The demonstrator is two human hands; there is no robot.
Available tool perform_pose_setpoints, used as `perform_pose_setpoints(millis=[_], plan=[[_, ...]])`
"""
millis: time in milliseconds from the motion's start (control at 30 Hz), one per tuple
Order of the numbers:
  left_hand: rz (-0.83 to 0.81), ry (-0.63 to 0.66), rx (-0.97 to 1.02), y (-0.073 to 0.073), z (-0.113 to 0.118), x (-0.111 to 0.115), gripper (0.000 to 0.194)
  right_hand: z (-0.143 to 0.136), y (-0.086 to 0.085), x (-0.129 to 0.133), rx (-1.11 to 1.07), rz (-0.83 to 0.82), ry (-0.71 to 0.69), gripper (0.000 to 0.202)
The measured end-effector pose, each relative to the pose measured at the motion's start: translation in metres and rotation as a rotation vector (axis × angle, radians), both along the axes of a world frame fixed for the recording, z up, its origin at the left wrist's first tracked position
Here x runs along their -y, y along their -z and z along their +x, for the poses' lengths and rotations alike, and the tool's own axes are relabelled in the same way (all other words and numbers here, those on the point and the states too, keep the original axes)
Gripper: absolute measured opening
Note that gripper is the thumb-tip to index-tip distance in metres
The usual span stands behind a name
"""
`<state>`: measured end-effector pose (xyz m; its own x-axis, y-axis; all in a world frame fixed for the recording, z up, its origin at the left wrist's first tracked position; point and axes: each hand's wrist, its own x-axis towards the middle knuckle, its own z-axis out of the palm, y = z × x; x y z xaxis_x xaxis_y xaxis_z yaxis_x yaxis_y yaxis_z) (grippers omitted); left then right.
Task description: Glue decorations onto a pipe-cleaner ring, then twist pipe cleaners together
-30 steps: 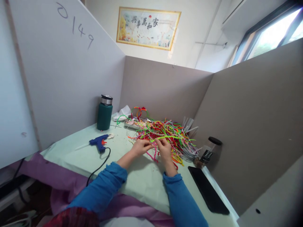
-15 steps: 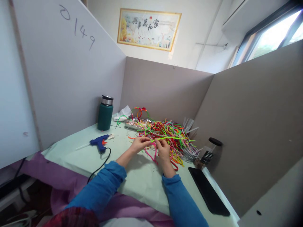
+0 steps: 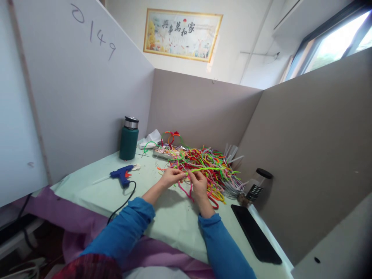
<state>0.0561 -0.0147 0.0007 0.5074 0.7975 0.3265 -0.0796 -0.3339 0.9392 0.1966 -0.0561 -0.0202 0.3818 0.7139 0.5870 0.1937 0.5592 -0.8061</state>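
Note:
Between both hands is a bright yellow-green pipe cleaner (image 3: 207,169), its free length running off to the right above the pile. My left hand (image 3: 172,177) pinches its left end with thumb and fingertips. Close beside it, my right hand (image 3: 199,184) pinches the same pipe cleaner, fingertips almost meeting those of the left. Just behind the hands lies a big tangled heap of coloured pipe cleaners (image 3: 215,178), in red, pink, yellow, green and grey. A pink pipe cleaner (image 3: 183,189) hangs or lies below the fingertips; whether it is held, I cannot tell.
A blue glue gun (image 3: 120,175) with a black cord lies at left, near a green bottle (image 3: 129,139). Behind the heap's left side sits a metal tray (image 3: 165,155) beside white tissue (image 3: 151,138). At right are a clear jar (image 3: 257,186) and a black flat object (image 3: 255,234). Grey partitions enclose the table.
The fingertips have come slightly closer together on the yellow-green pipe cleaner, the right hand shifting a little left. The surrounding objects stay in place.

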Motion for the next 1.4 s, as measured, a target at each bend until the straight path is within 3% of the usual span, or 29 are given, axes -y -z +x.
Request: perform_pose_setpoints(millis=[267,633,700,867,933,1200,1400], plan=[[0.059,0.070,-0.090,0.003,-0.004,-0.006,0.038,0.007,-0.001,-0.001,0.185,0.096,0.027,0.017],[0.082,0.112,-0.083,0.006,-0.001,-0.007,0.035,0.003,-0.011,0.010,0.266,0.140,-0.062,0.011],[0.141,0.032,-0.098,0.009,-0.001,-0.008,0.035,0.002,-0.013,0.012,0.281,0.139,-0.070,0.011],[0.447,-0.328,-0.214,0.011,-0.002,-0.006,0.025,-0.002,-0.015,0.015,0.303,0.116,-0.085,0.014],[0.504,-0.393,-0.236,0.011,-0.002,-0.005,0.023,-0.004,-0.014,0.014,0.293,0.111,-0.088,0.014],[0.333,-0.253,-0.200,0.023,0.004,-0.023,0.026,-0.006,-0.009,0.006,0.205,0.113,-0.101,0.013],[0.196,-0.183,-0.155,0.020,0.005,-0.022,0.026,-0.002,-0.001,0.002,0.087,0.015,-0.105,0.021]])
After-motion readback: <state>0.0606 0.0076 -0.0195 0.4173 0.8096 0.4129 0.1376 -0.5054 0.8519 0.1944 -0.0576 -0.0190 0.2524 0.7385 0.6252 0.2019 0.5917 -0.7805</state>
